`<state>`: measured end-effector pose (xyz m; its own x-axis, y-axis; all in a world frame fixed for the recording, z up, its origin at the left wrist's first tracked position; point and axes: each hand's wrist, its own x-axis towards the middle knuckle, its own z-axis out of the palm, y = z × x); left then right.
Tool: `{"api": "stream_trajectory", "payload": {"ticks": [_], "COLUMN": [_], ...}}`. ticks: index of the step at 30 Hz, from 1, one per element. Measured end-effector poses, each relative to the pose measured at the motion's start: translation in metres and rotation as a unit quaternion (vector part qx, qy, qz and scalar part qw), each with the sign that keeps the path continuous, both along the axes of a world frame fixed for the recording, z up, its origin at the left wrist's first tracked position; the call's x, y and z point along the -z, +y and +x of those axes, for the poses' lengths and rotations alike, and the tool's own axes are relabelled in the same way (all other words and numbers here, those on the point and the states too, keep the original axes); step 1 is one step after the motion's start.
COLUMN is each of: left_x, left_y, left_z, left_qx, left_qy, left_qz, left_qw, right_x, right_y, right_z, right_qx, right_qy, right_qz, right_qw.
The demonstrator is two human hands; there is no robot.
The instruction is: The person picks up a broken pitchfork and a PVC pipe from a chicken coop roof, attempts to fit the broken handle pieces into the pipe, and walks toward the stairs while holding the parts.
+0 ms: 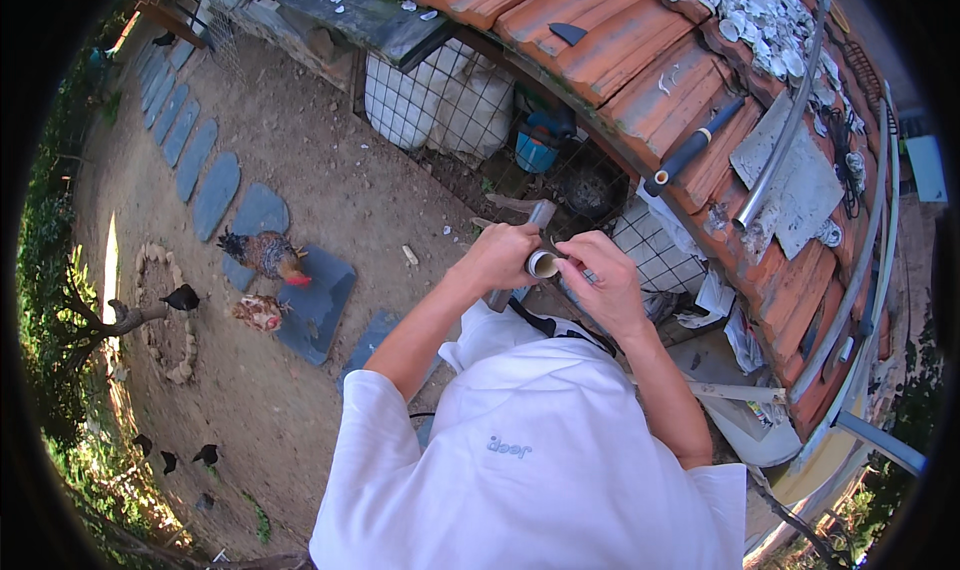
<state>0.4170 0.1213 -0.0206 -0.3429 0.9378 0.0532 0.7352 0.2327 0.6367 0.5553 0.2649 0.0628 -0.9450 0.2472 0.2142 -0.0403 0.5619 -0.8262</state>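
My left hand (pixel 503 254) is closed around a grey pipe fitting (pixel 541 214), held in front of my waist. Its round open end (pixel 543 264), pale inside, faces up toward me. One grey length sticks out beyond my left hand and another shows below it. My right hand (pixel 602 278) is at the rim of that opening, thumb and fingers pinched together. Whatever is between those fingertips is too small to make out.
A tiled roof (pixel 640 90) slopes on the right, carrying a black-and-blue tube (pixel 695 146), a metal pipe (pixel 785 120) and broken shells (pixel 760 20). Wire mesh (pixel 440 100) runs under its edge. Chickens (pixel 265 255) stand by stone slabs (pixel 315 305) on the left.
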Motion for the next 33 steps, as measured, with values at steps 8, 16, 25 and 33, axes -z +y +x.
{"api": "stream_trajectory", "payload": {"ticks": [8, 16, 25, 33], "left_x": [0.006, 0.006, 0.012, 0.007], "left_y": [0.009, 0.009, 0.014, 0.024], "left_z": [0.001, 0.005, 0.009, 0.004], "left_qx": [0.042, 0.067, 0.100, 0.136], "left_qy": [0.019, 0.001, 0.023, 0.039], "left_qz": [-0.012, -0.024, 0.029, 0.001], "left_qw": [0.999, 0.997, 0.994, 0.990], "right_x": [0.002, 0.016, 0.025, 0.021], "right_y": [-0.004, 0.008, 0.014, 0.028], "right_z": [-0.016, -0.013, -0.001, -0.001], "right_qx": [-0.069, -0.159, -0.156, -0.260], "right_qy": [-0.010, -0.011, 0.047, 0.064], "right_qz": [0.195, 0.214, 0.179, 0.246], "right_qw": [0.978, 0.964, 0.970, 0.932]}}
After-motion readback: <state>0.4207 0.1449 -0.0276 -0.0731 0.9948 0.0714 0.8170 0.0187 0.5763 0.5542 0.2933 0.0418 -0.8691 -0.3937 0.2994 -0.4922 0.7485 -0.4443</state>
